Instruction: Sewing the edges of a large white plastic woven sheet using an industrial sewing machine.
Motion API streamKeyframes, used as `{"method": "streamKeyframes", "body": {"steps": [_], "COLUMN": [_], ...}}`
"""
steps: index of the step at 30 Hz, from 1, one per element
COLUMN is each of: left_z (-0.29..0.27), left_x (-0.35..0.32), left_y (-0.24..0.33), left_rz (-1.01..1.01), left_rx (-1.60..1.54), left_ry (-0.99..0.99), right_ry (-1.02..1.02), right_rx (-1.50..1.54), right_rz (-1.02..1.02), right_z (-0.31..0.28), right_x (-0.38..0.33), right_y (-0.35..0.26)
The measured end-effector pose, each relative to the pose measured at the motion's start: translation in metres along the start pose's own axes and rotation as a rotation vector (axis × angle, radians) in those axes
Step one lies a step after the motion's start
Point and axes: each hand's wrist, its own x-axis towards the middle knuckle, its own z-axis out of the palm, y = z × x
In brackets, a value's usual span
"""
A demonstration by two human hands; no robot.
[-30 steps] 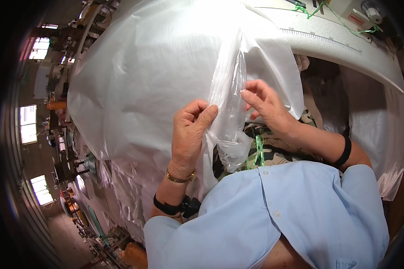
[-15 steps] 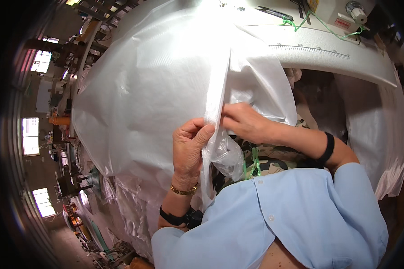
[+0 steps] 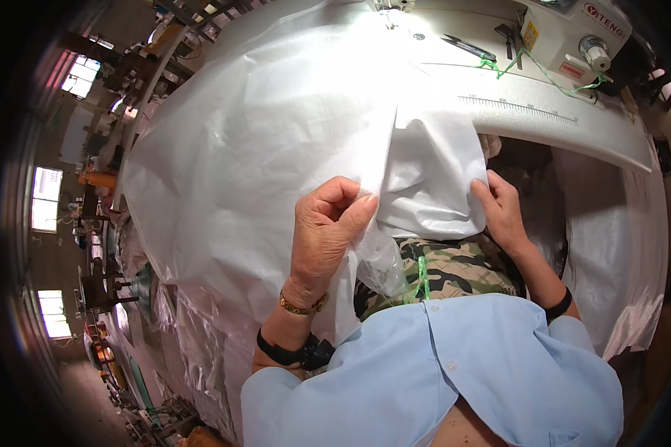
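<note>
Workshop clutter lines the far left, with bright windows (image 3: 46, 200) well away from the hands, while a pale worktop (image 3: 525, 112) with a ruled scale curves beyond and to the right of them. Across its near edge, left of and beyond the hands, spreads a large white sheet (image 3: 253, 149), draping down toward the lap.

The left hand (image 3: 328, 227) pinches a narrow folded band of the sheet between thumb and forefinger; the right hand (image 3: 503, 212) grips the sheet's right edge, thumb against bent fingers. Judging by the layout, work on this edge is only part done: a strip is already folded over along the left hand, but the panel between the hands hangs slack, not yet laid flat. Whether any stitching is in place cannot be told.

The sheet looks like woven plastic, finely textured and faintly glossy, with soft creases and a rounded sag between the hands. Thinner, clear, crumpled film (image 3: 380, 264) bunches just below the left hand, against camouflage trousers (image 3: 455, 272). Beyond the right hand, slim dark snips (image 3: 470, 49) and a kinked green cord (image 3: 544, 71) lie near a boxy machine housing (image 3: 574, 33) with a round knob.
</note>
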Motion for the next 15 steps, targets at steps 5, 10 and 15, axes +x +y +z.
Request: {"method": "streamKeyframes", "body": {"steps": [5, 10, 15], "left_z": [0.012, 0.022, 0.021], "left_x": [0.003, 0.008, 0.006], "left_y": [0.012, 0.004, -0.010], "left_rz": [0.127, 0.182, 0.189], "left_rx": [0.251, 0.458, 0.506], "left_ry": [-0.060, -0.218, -0.225], "right_ry": [-0.266, -0.340, -0.315], "right_rx": [-0.222, -0.238, -0.327], "right_rz": [-0.315, -0.449, -0.727], "right_z": [0.007, 0.030, 0.045], "right_x": [-0.015, -0.015, -0.018], "right_y": [-0.094, -0.112, -0.106]}}
